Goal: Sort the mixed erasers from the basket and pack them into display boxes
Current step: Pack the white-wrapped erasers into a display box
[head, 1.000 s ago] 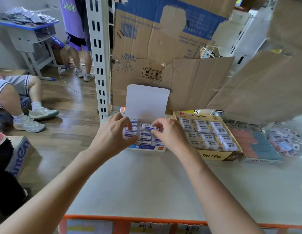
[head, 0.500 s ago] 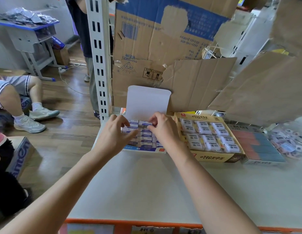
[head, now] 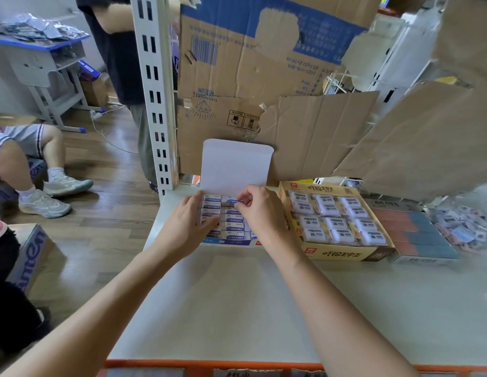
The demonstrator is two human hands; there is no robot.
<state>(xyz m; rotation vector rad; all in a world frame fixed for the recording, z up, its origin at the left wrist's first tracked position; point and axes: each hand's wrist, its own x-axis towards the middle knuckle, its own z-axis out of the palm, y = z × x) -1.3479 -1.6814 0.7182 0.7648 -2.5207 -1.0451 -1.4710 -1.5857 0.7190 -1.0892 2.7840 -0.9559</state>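
A white display box (head: 236, 170) with its lid standing upright sits at the far side of the shelf, filled with rows of white-and-blue erasers (head: 232, 221). My left hand (head: 187, 227) rests on the left rows, thumb across the erasers. My right hand (head: 264, 210) pinches one eraser (head: 234, 201) at the back row with thumb and forefinger. To the right stands a yellow display box (head: 334, 253) packed with wrapped 2B erasers.
A box of red-and-blue erasers (head: 419, 235) lies right of the yellow box, with a heap of loose erasers (head: 465, 227) beyond it. Cardboard sheets (head: 305, 137) stand behind. A white shelf post (head: 152, 91) rises at the left. People stand and sit on the floor to the left.
Both hands have shifted toward the back of the white box. My right hand now pinches an eraser at the back row. A person behind the post has stepped closer.
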